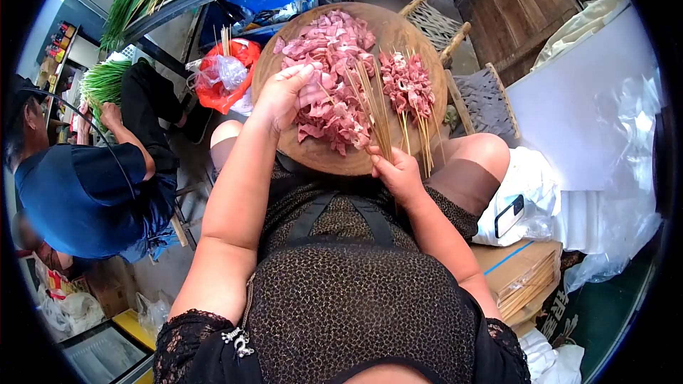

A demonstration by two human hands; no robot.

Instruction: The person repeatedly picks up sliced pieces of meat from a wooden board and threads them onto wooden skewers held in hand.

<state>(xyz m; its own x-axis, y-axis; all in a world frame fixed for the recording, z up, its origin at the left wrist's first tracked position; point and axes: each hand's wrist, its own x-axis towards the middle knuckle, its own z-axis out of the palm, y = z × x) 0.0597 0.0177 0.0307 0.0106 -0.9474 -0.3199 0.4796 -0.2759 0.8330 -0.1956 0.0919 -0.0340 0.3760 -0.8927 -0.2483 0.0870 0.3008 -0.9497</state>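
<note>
A round wooden board [274,53] in front of me bears a large heap of cut raw meat [329,43]. My left hand [283,94] is at the heap's left side, thumb and fingers pinched on a piece of meat. My right hand [398,174], at the board's near edge, is closed around a bundle of thin wooden skewers [377,110] that fan upward over the meat. One skewer seems to lead from the meat near my left hand. Right of the bundle lies a pile of threaded meat skewers [409,85], their bare sticks toward me.
A person in dark blue [78,195] sits at the left, handling green stalks [107,82]. A red plastic bag [245,53] holds sticks beside the board. Woven stools [487,99] stand at the right. A phone [509,215] lies on white plastic above folded cardboard [523,270].
</note>
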